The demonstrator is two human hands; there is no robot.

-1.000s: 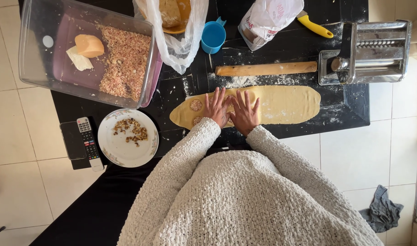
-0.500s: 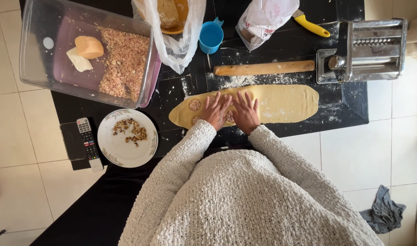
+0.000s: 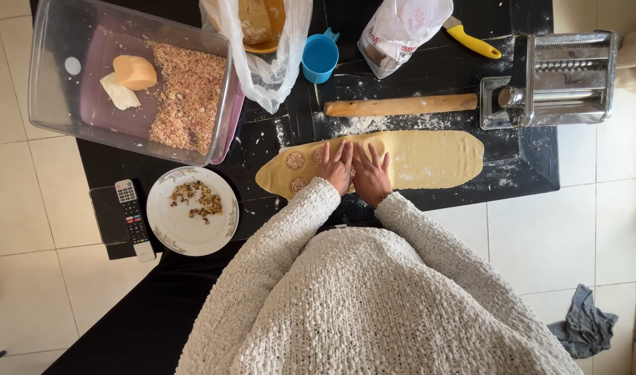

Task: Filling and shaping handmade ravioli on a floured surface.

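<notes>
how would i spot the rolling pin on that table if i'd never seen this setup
Start at the black table and find the long pale dough sheet that both hands press on. Just beyond its far edge, in scattered flour, lies the rolling pin, pointing toward the metal pasta machine. It is the only plain wooden stick there, thin and without handles.

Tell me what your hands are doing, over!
Left hand and right hand both flat, side by side, on the dough sheet. Round filling bumps show at its left end. Rolling pin just beyond the dough, apart from it.
</notes>
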